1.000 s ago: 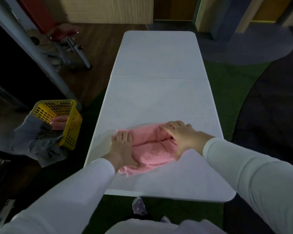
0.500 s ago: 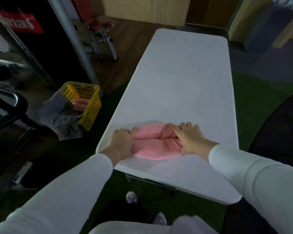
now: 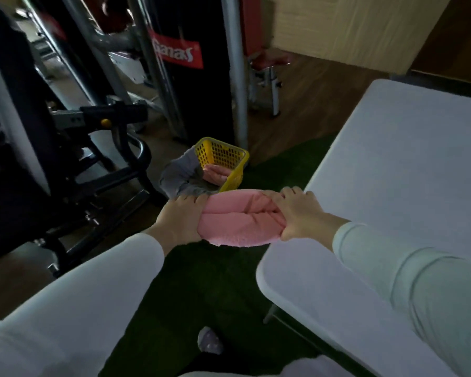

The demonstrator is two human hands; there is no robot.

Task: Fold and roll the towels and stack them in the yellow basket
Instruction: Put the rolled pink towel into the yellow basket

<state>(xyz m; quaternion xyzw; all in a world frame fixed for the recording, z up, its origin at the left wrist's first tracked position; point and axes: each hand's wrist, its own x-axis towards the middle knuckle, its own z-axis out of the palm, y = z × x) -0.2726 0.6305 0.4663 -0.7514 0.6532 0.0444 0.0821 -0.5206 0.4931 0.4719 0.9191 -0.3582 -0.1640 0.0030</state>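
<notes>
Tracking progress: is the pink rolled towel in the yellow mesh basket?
No, left hand and right hand hold the pink towel outside the yellow basket.

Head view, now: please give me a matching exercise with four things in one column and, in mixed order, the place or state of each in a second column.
1 pink towel
2 yellow basket
3 table
4 stool

A stands on the wooden floor
B gripped at its ends by the left hand and the right hand
C white, on the right side
D a grey sleeve reaches to it

Pairs: 1-B, 2-D, 3-C, 4-A
</notes>
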